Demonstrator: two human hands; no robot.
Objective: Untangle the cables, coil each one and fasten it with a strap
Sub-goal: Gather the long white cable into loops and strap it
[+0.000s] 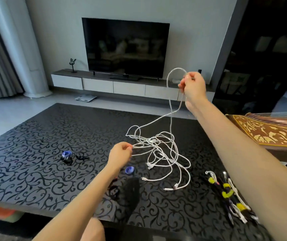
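A tangle of white cables (158,150) lies on the black patterned table (35,153). My right hand (193,86) is raised above the table and pinches a loop of one white cable, whose strands run down into the tangle. My left hand (120,153) is low at the tangle's left edge and pinches white strands there. Blue rolled straps (66,154) (129,170) and black straps (82,157) lie on the table to the left and under my left wrist. Coiled cables bound with yellow straps (226,192) lie at the right, partly hidden by my right forearm.
A black mesh pouch (130,190) lies near the table's front edge. A wooden stringed instrument (268,129) stands at the right beside the table. Beyond the table are a TV (125,47) on a low cabinet, a floor scale (85,97) and curtains at the left.
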